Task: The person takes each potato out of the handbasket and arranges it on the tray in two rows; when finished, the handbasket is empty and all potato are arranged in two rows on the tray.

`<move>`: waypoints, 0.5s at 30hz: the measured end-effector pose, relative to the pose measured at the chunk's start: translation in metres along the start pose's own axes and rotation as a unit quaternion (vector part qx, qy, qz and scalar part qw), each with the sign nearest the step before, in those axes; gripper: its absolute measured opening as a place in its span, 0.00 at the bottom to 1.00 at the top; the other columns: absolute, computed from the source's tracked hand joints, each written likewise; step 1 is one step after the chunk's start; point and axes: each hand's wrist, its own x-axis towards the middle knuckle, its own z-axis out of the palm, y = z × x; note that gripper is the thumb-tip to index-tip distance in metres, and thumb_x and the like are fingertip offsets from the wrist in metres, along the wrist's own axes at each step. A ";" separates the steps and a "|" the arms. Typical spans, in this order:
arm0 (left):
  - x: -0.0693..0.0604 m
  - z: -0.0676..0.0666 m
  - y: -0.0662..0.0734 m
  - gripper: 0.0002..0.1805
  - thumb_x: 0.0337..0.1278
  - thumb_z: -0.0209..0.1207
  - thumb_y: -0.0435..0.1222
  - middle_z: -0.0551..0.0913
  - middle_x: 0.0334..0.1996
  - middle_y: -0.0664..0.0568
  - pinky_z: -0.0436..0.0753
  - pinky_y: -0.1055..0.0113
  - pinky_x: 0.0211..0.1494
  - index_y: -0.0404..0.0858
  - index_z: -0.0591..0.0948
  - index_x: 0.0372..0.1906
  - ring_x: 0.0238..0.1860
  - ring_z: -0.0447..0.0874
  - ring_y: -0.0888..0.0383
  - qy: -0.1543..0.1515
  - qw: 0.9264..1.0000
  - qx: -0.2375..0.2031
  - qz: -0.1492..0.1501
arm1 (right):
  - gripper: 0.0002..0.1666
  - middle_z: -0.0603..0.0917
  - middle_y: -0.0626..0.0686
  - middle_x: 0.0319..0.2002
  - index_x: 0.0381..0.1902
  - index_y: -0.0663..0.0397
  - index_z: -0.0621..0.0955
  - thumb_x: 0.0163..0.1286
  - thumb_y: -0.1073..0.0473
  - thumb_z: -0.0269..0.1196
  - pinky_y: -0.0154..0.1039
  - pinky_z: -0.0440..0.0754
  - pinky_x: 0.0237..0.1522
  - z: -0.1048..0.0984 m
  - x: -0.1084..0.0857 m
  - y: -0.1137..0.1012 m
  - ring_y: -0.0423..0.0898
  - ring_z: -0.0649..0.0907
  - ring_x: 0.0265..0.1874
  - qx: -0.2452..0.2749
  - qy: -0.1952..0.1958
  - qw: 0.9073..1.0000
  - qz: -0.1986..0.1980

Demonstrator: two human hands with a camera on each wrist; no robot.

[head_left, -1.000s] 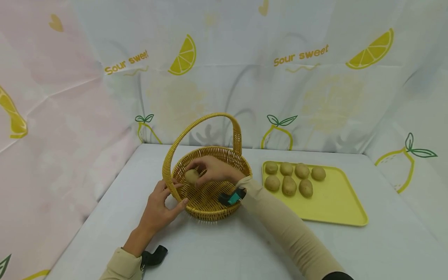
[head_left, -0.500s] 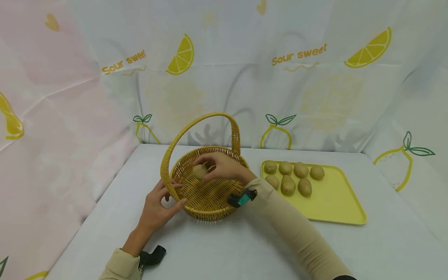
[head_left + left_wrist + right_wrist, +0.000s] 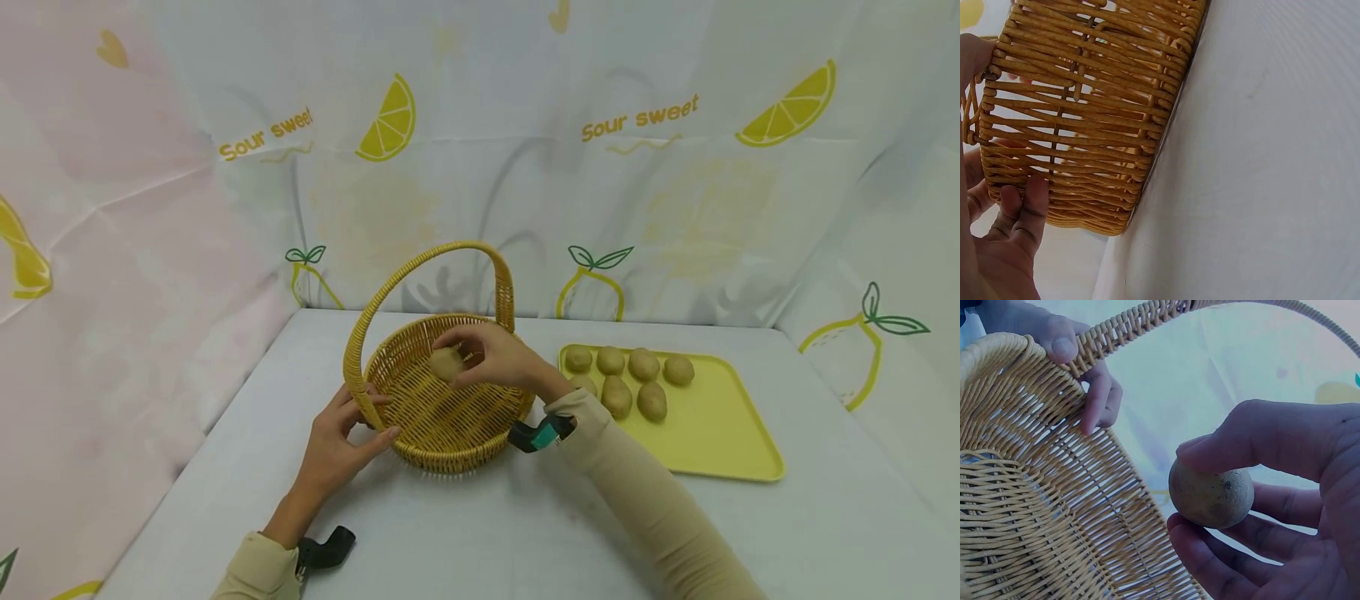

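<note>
A round brown potato point(image 3: 446, 364) is pinched between the thumb and fingers of my right hand point(image 3: 501, 358), above the inside of a wicker basket point(image 3: 450, 460). In the right wrist view the potato point(image 3: 1211, 495) is held off the weave, thumb on top and fingers beneath. My left hand point(image 3: 337, 440) grips the basket's rim at the left foot of its arched handle point(image 3: 363, 333). The left wrist view shows two fingertips point(image 3: 1036, 190) pressed on the basket's outer wall point(image 3: 1085, 131). Woven floor shows inside the basket.
Right of the basket lies a yellow tray point(image 3: 720, 433) with several potatoes point(image 3: 617, 397) in two rows near its left and back. A white cloth covers the table point(image 3: 480, 542). Behind hangs a lemon-printed curtain point(image 3: 480, 167).
My right hand has moved to the right across the basket with the potato in its fingers. The left hand and the basket stay in place; the view shifted slightly.
</note>
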 end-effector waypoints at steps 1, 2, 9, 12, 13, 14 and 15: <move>0.000 0.000 0.000 0.25 0.47 0.76 0.21 0.77 0.53 0.47 0.80 0.72 0.46 0.31 0.86 0.55 0.51 0.78 0.48 0.000 1.000 -0.003 0.002 | 0.32 0.82 0.53 0.56 0.62 0.64 0.81 0.58 0.72 0.75 0.47 0.83 0.52 0.000 -0.002 0.000 0.51 0.84 0.49 0.004 0.000 1.000 -0.001; -0.001 0.000 0.000 0.26 0.46 0.76 0.21 0.78 0.53 0.46 0.80 0.72 0.47 0.30 0.85 0.54 0.51 0.78 0.48 0.000 1.000 -0.007 0.005 | 0.32 0.82 0.53 0.56 0.62 0.64 0.81 0.58 0.72 0.75 0.48 0.83 0.52 -0.001 -0.003 0.001 0.52 0.84 0.49 0.005 0.000 1.000 -0.001; -0.002 0.002 -0.004 0.25 0.42 0.75 0.17 0.78 0.52 0.40 0.79 0.74 0.47 0.27 0.84 0.51 0.51 0.78 0.46 0.005 1.000 -0.009 0.006 | 0.33 0.83 0.53 0.56 0.62 0.63 0.81 0.57 0.70 0.75 0.48 0.83 0.53 -0.007 -0.016 -0.001 0.51 0.83 0.49 -0.003 0.009 1.000 -0.002; -0.002 0.002 -0.004 0.26 0.41 0.75 0.17 0.78 0.53 0.37 0.79 0.74 0.48 0.27 0.84 0.51 0.52 0.78 0.46 0.007 1.000 -0.006 0.001 | 0.33 0.83 0.53 0.55 0.62 0.62 0.82 0.56 0.69 0.75 0.47 0.83 0.52 -0.011 -0.022 -0.002 0.51 0.83 0.48 -0.011 0.018 1.000 0.001; -0.002 0.002 -0.003 0.26 0.42 0.75 0.17 0.78 0.53 0.37 0.79 0.74 0.47 0.27 0.84 0.51 0.52 0.78 0.47 0.007 1.000 -0.002 0.000 | 0.33 0.83 0.52 0.55 0.62 0.61 0.82 0.56 0.68 0.75 0.47 0.83 0.51 -0.013 -0.024 -0.002 0.51 0.83 0.48 -0.015 0.021 1.000 0.002; -0.002 0.002 -0.003 0.25 0.42 0.75 0.18 0.78 0.54 0.38 0.79 0.73 0.47 0.28 0.84 0.52 0.52 0.78 0.47 0.008 1.000 0.002 -0.002 | 0.33 0.83 0.52 0.55 0.62 0.61 0.82 0.56 0.68 0.75 0.47 0.83 0.51 -0.014 -0.025 -0.002 0.52 0.83 0.48 -0.019 0.024 1.000 0.001; -0.002 0.002 -0.003 0.25 0.43 0.75 0.18 0.78 0.54 0.39 0.79 0.73 0.47 0.28 0.85 0.52 0.52 0.78 0.47 0.008 1.000 0.007 -0.003 | 0.33 0.83 0.52 0.55 0.62 0.61 0.82 0.56 0.67 0.75 0.47 0.83 0.51 -0.015 -0.028 -0.003 0.52 0.83 0.49 -0.021 0.028 0.999 0.000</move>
